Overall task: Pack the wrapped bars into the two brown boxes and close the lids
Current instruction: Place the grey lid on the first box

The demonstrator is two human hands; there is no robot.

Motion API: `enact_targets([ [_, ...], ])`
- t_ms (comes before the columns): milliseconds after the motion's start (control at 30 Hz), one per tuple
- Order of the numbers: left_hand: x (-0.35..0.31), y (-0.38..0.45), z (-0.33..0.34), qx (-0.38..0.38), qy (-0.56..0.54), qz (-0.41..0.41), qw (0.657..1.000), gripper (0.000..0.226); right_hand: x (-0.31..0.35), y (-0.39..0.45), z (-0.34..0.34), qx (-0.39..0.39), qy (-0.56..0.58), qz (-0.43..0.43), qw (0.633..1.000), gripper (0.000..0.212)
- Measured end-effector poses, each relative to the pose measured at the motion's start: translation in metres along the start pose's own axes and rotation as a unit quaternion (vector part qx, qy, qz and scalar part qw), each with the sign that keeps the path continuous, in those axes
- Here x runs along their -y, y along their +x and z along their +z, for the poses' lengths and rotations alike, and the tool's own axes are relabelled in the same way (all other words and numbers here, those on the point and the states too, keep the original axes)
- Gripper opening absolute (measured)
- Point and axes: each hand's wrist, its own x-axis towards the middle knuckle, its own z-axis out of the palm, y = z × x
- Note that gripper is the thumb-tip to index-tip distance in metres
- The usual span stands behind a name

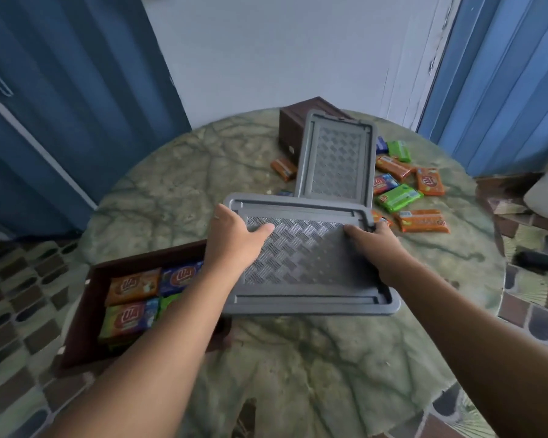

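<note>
Both hands, left hand (234,238) and right hand (374,248), grip the grey lid (301,257) by its short ends. It looks stiff and light. The filled brown box (86,311) sits at the table's left edge.

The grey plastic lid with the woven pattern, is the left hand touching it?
Touching. The head view shows the left hand gripping the grey plastic lid at its left edge, thumb across the woven pattern.
</note>
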Motion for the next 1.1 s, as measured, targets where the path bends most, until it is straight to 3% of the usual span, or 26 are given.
enact_targets([
  [133, 0.058, 0.007, -0.055, -0.019, 0.0, -0.023, 1.0, 0.119, 0.032, -0.034, 0.052, 0.063, -0.043, -0.024, 0.997, 0.069],
  [367, 0.166, 0.008, -0.132, -0.049, 0.011, -0.114, 0.992, 0.13, 0.063, -0.082, 0.153, 0.136, -0.15, -0.104, 0.974, 0.082],
  [467, 0.2, 0.005, -0.15, -0.042, 0.004, -0.135, 0.99, 0.124, 0.066, -0.098, 0.192, 0.133, -0.207, -0.136, 0.96, 0.094],
  [633, 0.237, 0.009, -0.148, -0.019, 0.047, -0.153, 0.987, 0.135, 0.052, -0.116, 0.225, 0.101, -0.333, -0.141, 0.927, 0.103],
  [900, 0.257, 0.015, -0.127, 0.011, 0.178, -0.172, 0.969, 0.144, 0.042, -0.122, 0.23, 0.076, -0.316, -0.148, 0.934, 0.091],
  [967, 0.265, 0.017, -0.124, 0.021, 0.16, -0.177, 0.971, 0.144, 0.043, -0.122, 0.233, 0.078, -0.32, -0.142, 0.933, 0.086],
  [1100, 0.277, 0.024, -0.12, 0.051, 0.018, -0.176, 0.983, 0.146, 0.044, -0.121, 0.238, 0.059, -0.323, -0.13, 0.936, 0.084],
])
